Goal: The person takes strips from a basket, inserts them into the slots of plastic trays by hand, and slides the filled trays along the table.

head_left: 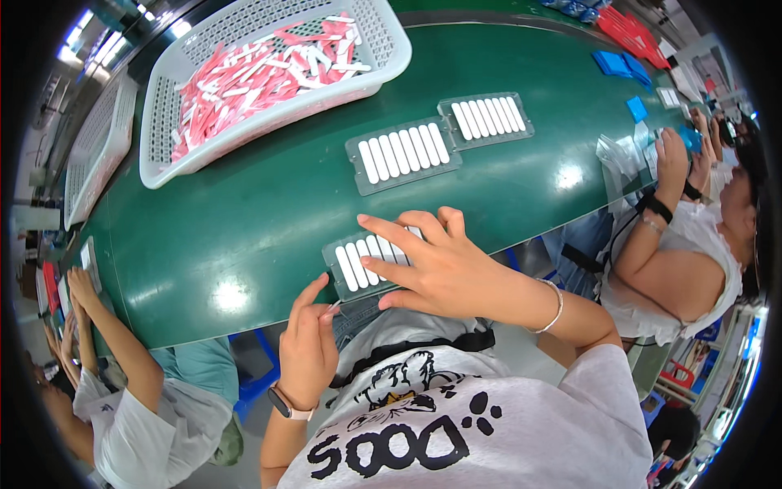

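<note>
My right hand [444,265] is over a grey tray [330,257] at the table's near edge, fingers spread. The tray carries a row of white rounded sticks [352,266], and my fingers hide its right part. One fingertip of that hand seems to rest on the sticks. At the tray's lower left corner, my left hand [308,346] has its thumb and index finger close together. A thin whitish sliver shows at those fingertips, too small to name.
Two more grey trays [407,178] of white sticks lie farther off. A white basket [281,122] at the far left holds a heap of pink and white pieces [261,77]. Co-workers sit on both sides of the green table [269,204]. Blue packets [621,65] lie far right.
</note>
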A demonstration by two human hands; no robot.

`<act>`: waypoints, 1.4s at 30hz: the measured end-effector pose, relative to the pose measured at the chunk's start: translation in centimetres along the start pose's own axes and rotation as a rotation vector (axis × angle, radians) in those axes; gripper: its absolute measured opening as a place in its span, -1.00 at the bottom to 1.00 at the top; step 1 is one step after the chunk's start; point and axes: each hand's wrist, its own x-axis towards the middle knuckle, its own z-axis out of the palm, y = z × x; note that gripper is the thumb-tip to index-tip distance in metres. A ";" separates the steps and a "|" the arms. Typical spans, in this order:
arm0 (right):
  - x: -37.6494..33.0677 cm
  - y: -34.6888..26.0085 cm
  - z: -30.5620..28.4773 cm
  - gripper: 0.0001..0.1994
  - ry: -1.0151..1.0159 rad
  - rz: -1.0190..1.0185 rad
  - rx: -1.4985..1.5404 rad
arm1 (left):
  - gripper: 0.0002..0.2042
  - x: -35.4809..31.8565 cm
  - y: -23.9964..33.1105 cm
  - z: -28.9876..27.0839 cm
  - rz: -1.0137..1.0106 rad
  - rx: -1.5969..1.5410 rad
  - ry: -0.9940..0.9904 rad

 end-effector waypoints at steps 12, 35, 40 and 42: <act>-2.5 1.1 -1.3 -0.58 0.020 0.077 -0.059 | -0.86 -0.2 1.8 -0.5 -0.122 -0.129 -0.020; 11.3 4.2 3.5 -0.20 -0.055 -0.119 0.017 | -0.65 2.2 -2.3 -6.8 -0.646 -0.662 0.294; 6.7 8.6 0.0 -0.35 -0.190 0.091 -0.080 | -0.70 4.9 -1.9 -5.8 -0.580 -0.655 0.096; 6.1 8.5 -1.3 -0.31 -0.218 0.047 0.030 | -0.73 5.6 -2.4 -6.1 -0.502 -0.636 -0.062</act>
